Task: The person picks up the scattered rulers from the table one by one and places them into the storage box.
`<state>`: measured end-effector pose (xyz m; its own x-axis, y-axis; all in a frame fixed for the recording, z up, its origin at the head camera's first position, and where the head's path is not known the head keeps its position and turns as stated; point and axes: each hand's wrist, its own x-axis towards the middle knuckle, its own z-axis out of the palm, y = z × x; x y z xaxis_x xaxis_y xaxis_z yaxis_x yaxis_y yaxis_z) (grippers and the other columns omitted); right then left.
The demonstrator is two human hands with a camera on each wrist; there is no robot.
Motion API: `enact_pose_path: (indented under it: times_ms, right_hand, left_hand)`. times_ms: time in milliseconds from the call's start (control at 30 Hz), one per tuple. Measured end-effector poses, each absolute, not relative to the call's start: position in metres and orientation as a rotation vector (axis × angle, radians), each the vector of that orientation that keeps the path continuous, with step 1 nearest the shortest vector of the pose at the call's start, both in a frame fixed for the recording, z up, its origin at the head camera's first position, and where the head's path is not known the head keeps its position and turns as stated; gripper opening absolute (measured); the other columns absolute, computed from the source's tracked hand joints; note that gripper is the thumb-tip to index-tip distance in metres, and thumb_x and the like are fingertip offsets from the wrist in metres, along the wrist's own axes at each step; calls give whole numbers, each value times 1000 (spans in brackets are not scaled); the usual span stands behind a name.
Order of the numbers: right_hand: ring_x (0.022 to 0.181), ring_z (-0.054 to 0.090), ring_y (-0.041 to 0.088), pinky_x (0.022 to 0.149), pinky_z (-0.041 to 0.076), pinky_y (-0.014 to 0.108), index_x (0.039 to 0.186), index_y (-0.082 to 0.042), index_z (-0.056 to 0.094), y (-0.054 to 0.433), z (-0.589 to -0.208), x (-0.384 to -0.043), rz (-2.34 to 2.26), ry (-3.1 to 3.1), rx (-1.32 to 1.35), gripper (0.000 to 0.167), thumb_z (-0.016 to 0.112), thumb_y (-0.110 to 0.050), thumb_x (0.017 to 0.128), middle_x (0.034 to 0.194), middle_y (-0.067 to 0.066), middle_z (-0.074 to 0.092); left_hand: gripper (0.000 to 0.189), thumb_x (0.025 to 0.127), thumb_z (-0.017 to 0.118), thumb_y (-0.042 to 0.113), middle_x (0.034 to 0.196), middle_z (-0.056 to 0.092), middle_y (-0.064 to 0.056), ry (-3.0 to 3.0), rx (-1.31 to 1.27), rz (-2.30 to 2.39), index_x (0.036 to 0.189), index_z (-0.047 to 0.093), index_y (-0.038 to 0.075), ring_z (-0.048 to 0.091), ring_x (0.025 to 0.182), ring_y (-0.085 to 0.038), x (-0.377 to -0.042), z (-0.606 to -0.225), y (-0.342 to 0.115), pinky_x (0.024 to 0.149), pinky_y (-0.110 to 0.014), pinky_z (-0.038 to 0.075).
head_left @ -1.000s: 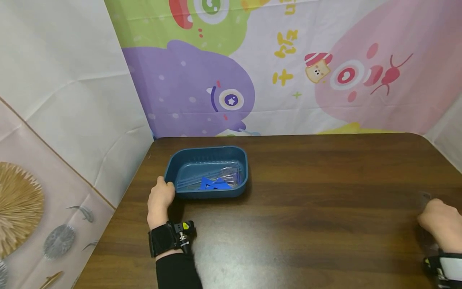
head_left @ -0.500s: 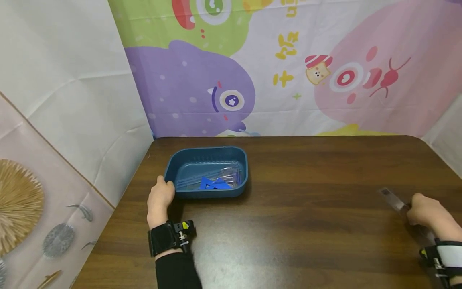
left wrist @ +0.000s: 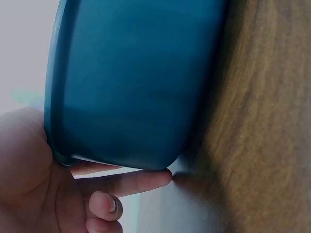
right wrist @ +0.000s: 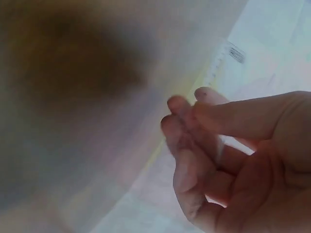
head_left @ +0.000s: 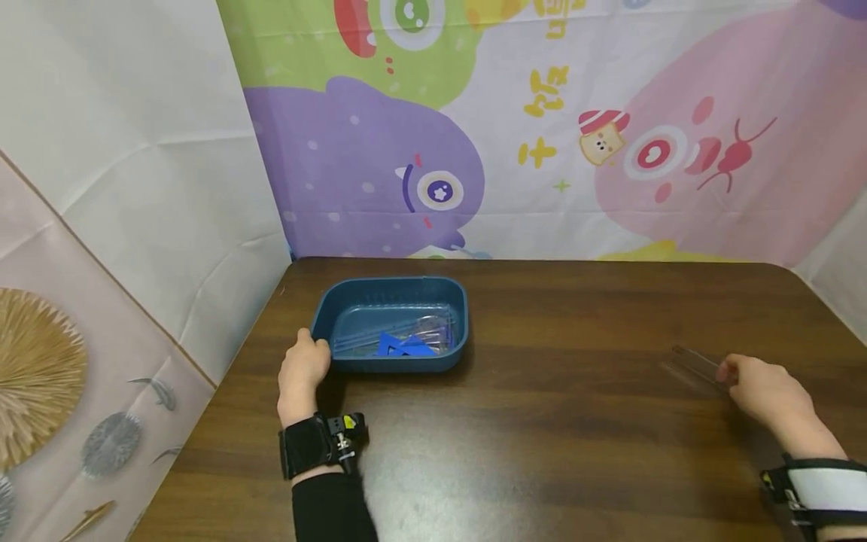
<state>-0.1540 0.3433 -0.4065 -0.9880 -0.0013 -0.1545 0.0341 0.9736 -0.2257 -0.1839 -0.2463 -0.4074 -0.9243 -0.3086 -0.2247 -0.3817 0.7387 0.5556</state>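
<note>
A dark blue plastic basket (head_left: 393, 366) stands at the table's left side. My left hand (head_left: 302, 369) grips its near left corner; the left wrist view shows the thumb base at the rim and a finger (left wrist: 131, 182) along the outer wall. Blue set squares (head_left: 406, 345) and clear plastic pieces (head_left: 372, 336) lie in the basket. Far to the right, my right hand (head_left: 772, 391) pinches a clear ruler (head_left: 696, 363) between thumb and fingers. The ruler's free end points left and away. Fine markings show on the ruler (right wrist: 235, 53) in the right wrist view.
The brown wooden table (head_left: 542, 452) runs between the two hands. A cloth with cartoon figures (head_left: 535, 203) hangs along its back edge. White cloth (head_left: 169, 188) hangs at the left. Each wrist wears a camera strap (head_left: 305, 448).
My right hand has moved left with the ruler, which now shows more clearly beyond the fingers. The left hand and the basket have stayed in place. The head view has shifted slightly.
</note>
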Motion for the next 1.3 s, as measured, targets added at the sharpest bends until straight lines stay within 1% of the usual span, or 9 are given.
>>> enact_pose_path:
  times_ms: [133, 367, 567, 733, 900, 1000, 1100, 1200, 1300]
  right_hand:
    - [70, 59, 40, 46, 42, 42, 100, 6, 59, 308, -390, -159, -352, 3050, -12, 24, 60, -8, 81, 94, 29, 61]
    - [51, 55, 26, 37, 36, 37, 88, -6, 66, 220, -365, -174, -367, 3314, -263, 12, 64, -16, 82, 73, 14, 66]
    - [54, 60, 26, 38, 39, 37, 92, -11, 68, 140, -369, -189, -457, 3510, -545, 11, 61, -18, 85, 77, 8, 69]
    - [71, 65, 22, 50, 48, 35, 104, -11, 67, 79, -378, -195, -438, 3534, -855, 24, 59, -4, 83, 88, 5, 69]
    - [88, 63, 21, 72, 50, 34, 117, -10, 61, 32, -391, -192, -273, 3386, -1182, 43, 62, 0, 75, 101, 5, 67]
    - [103, 60, 19, 90, 44, 35, 121, -9, 58, 13, -399, -193, -167, 3323, -1271, 47, 66, -4, 75, 111, 3, 65]
    - [114, 54, 17, 104, 32, 36, 125, -10, 56, 1, -405, -197, -54, 3279, -1323, 47, 67, -11, 79, 119, 2, 61]
    - [120, 50, 18, 109, 25, 38, 127, -9, 54, -6, -409, -201, -3, 3218, -1364, 43, 61, -12, 84, 124, 3, 59]
    - [122, 48, 20, 109, 24, 39, 128, -8, 53, -10, -411, -205, -96, 3134, -1346, 41, 54, -7, 87, 127, 5, 57]
  left_hand:
    - [55, 93, 22, 22, 135, 33, -35, 2817, -562, 940, 141, 16, -3, 38, 118, -50, -184, -407, -246, 95, -58, 33]
    - [56, 93, 21, 22, 136, 31, -35, 2803, -550, 938, 142, 14, -4, 38, 118, -50, -183, -407, -245, 95, -58, 32]
    - [55, 93, 21, 22, 136, 31, -36, 2803, -552, 937, 142, 14, -4, 38, 118, -50, -184, -406, -245, 95, -58, 32]
    - [55, 92, 22, 22, 135, 32, -36, 2813, -557, 941, 141, 16, -3, 38, 118, -50, -184, -407, -246, 95, -58, 32]
    - [56, 92, 22, 21, 135, 32, -36, 2798, -561, 946, 141, 15, -4, 37, 118, -51, -181, -409, -246, 95, -59, 32]
    - [56, 92, 22, 21, 135, 32, -36, 2806, -552, 947, 141, 15, -4, 38, 118, -51, -180, -409, -245, 95, -58, 32]
    - [56, 92, 23, 21, 134, 33, -36, 2815, -550, 950, 141, 16, -4, 38, 118, -51, -181, -408, -244, 95, -58, 33]
    - [56, 91, 22, 21, 135, 32, -36, 2814, -554, 949, 141, 15, -4, 38, 118, -51, -182, -408, -245, 95, -58, 33]
    - [56, 92, 23, 21, 135, 32, -36, 2818, -551, 946, 141, 16, -4, 38, 118, -51, -183, -407, -246, 95, -58, 33]
